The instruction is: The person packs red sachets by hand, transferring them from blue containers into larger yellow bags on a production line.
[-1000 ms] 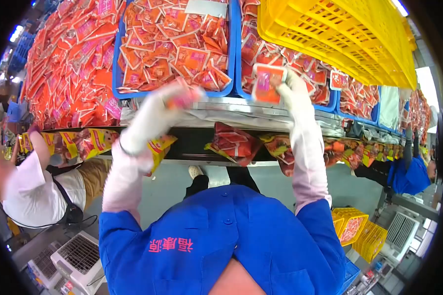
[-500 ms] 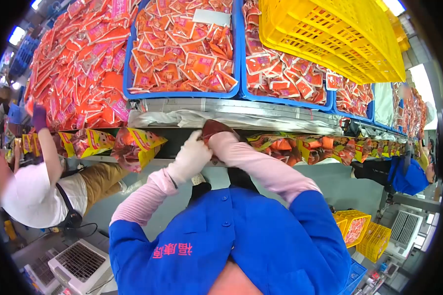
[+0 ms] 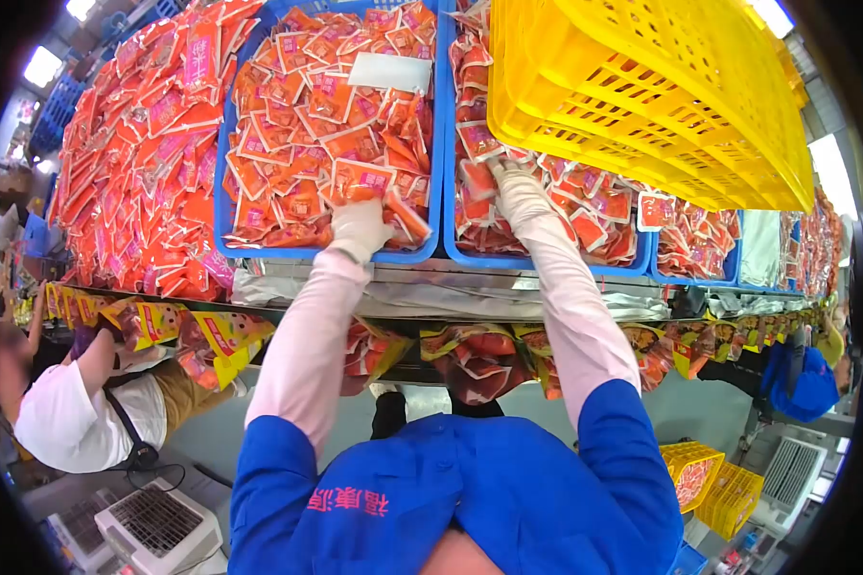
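Observation:
My left hand, in a white glove, reaches into the front of a blue bin of orange-red sachets. Its fingers close at the lower edge of a sachet and are partly hidden. My right hand, gloved too, is in the neighbouring blue bin, beside the yellow crate. Its fingertips are bent round the edge of a sachet. Below my arms, an upright open-topped bag with red contents stands in the row on the narrow conveyor, between my forearms.
A yellow crate overhangs the bins on the right. A large heap of red sachets lies at left. More yellow-and-red bags line the conveyor. A co-worker in a white shirt stands at left, another in blue at right.
Both hands have left the dark red bag at the conveyor and moved forward, apart from each other, into two bins of sachets. The view has shifted, with the bins lower in it.

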`<state>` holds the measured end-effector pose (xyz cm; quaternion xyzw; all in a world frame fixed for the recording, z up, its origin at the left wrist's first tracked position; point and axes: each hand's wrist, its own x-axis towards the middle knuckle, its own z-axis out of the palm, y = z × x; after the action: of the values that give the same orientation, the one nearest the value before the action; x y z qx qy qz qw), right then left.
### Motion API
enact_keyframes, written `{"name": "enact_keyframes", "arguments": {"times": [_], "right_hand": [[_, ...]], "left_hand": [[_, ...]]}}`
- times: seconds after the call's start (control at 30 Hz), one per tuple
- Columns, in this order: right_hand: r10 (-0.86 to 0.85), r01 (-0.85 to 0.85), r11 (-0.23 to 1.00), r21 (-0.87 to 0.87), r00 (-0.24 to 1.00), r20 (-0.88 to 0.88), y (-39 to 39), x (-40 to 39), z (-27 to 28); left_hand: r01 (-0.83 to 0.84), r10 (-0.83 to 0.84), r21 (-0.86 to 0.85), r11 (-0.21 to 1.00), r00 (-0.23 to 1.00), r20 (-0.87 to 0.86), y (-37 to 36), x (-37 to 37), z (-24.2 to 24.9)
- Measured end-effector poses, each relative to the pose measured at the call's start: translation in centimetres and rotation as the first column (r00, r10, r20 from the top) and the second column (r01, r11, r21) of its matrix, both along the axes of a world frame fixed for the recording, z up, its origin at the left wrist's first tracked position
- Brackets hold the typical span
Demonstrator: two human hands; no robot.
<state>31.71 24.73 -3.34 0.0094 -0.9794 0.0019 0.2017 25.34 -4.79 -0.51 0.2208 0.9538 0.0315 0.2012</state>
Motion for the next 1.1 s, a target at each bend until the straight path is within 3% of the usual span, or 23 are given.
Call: {"name": "enact_keyframes", "arguments": {"times": [0.07, 0.1, 0.17, 0.23, 0.3, 0.33, 0.37, 0.4, 0.43, 0.47, 0.53, 0.57, 0.6, 0.67, 0.8, 0.83, 0.9, 0.93, 0.97, 1.0, 1.03, 1.07, 1.1], "right_hand": [[-0.139, 0.164, 0.986, -0.029, 0.908, 0.395, -0.1, -0.6, -2.5], [-0.105, 0.208, 0.968, -0.144, 0.847, 0.521, -1.8, 0.5, 0.9], [-0.215, 0.354, 0.93, -0.099, 0.743, 0.633, -1.3, 1.1, 0.1], [-0.168, 0.253, 0.849, -0.464, 0.962, 0.216, -1.5, 6.3, 3.8], [-0.093, 0.361, 0.378, -0.852, 0.931, 0.353, -3.8, 11.1, 10.9], [-0.005, 0.18, 0.076, -0.981, 0.984, 0.18, -5.4, 14.0, 12.1], [0.003, 0.158, 0.133, -0.978, 0.987, 0.16, -7.7, 16.2, 14.1], [0.016, 0.135, 0.192, -0.972, 0.99, 0.141, -9.9, 18.0, 15.8], [0.051, 0.288, 0.455, -0.843, 0.936, 0.348, -11.1, 19.8, 16.4], [0.156, 0.179, 0.403, -0.898, 0.953, 0.26, -13.5, 21.0, 16.1], [0.35, -0.048, 0.74, -0.671, 0.88, 0.322, -16.3, 22.2, 12.8], [0.285, -0.009, 0.935, -0.355, 0.619, 0.732, -18.6, 21.1, 12.6], [0.26, -0.129, 0.965, -0.229, 0.598, 0.758, -20.0, 21.6, 10.0], [0.239, -0.101, 0.971, -0.218, 0.317, 0.918, -23.7, 19.9, 8.0], [0.263, -0.063, 0.964, -0.257, 0.125, 0.957, -28.8, 16.4, -4.5], [0.288, -0.052, 0.957, -0.284, 0.078, 0.955, -28.8, 15.8, -5.4], [0.355, 0.014, 0.935, -0.355, -0.038, 0.934, -28.0, 14.9, -3.2], [0.41, 0.088, 0.91, -0.404, -0.063, 0.91, -26.5, 14.5, -1.1], [0.624, -0.002, 0.719, -0.695, 0.44, 0.645, -24.1, 16.8, 1.3], [0.532, 0.053, 0.806, -0.589, 0.371, 0.761, -22.6, 14.5, 10.7], [0.463, -0.061, 0.87, -0.489, 0.438, 0.771, -20.1, 13.0, 14.4], [0.297, -0.109, 0.949, -0.296, 0.628, 0.72, -16.8, 11.4, 12.9], [0.1, 0.014, 0.981, -0.195, 0.823, 0.559, -13.6, 10.2, 13.4]], "left_hand": [[0.03, -0.031, -0.022, 0.999, 0.999, -0.037, 0.3, -0.4, -1.7], [0.072, -0.075, -0.04, 0.997, 0.994, -0.083, 0.1, -0.1, -2.3], [0.062, -0.033, 0.217, 0.974, 0.99, -0.134, -3.7, 0.2, -1.4], [0.022, 0.066, 0.569, 0.822, 0.989, -0.133, -7.6, 1.9, 2.0], [-0.269, -0.092, 0.816, 0.512, 0.927, 0.363, -8.6, 7.0, 9.2], [-0.373, -0.246, 0.801, 0.468, 0.816, 0.524, -8.5, 10.2, 11.8], [-0.211, -0.393, 0.867, 0.451, 0.825, 0.405, -8.5, 13.2, 11.8], [0.182, -0.531, 0.89, 0.418, 0.844, 0.077, -8.0, 15.3, 11.6], [0.302, -0.522, 0.832, 0.465, 0.853, -0.018, -7.7, 18.4, 9.5], [0.419, -0.51, 0.699, 0.579, 0.855, -0.091, -7.2, 20.5, 7.5], [0.577, -0.522, 0.46, 0.675, 0.814, -0.256, -8.1, 22.0, 4.1], [0.574, -0.477, 0.417, 0.705, 0.819, -0.319, -8.9, 22.5, 3.5], [0.574, -0.472, 0.417, 0.705, 0.818, -0.329, -10.0, 22.3, 3.2], [0.796, -0.724, 0.159, 0.584, 0.599, -0.342, -12.3, 21.8, 2.8], [0.791, -0.716, 0.226, 0.568, 0.611, -0.338, -12.2, 21.6, 2.3], [0.806, -0.695, 0.201, 0.557, 0.585, -0.419, -12.4, 21.4, 2.5], [0.739, -0.67, 0.264, 0.619, 0.673, -0.314, -12.6, 20.2, 4.2], [0.63, -0.581, 0.438, 0.641, 0.771, -0.261, -12.5, 19.0, 5.4], [0.493, -0.49, 0.592, 0.637, 0.852, -0.182, -11.7, 17.2, 7.7], [0.479, -0.359, 0.605, 0.636, 0.878, -0.318, -10.3, 15.3, 10.0], [0.374, -0.241, 0.586, 0.719, 0.925, -0.294, -9.2, 13.1, 10.1], [0.338, -0.157, 0.589, 0.734, 0.928, -0.337, -7.8, 10.2, 9.1], [0.324, -0.067, 0.565, 0.759, 0.902, -0.427, -6.1, 7.7, 7.2]]}}
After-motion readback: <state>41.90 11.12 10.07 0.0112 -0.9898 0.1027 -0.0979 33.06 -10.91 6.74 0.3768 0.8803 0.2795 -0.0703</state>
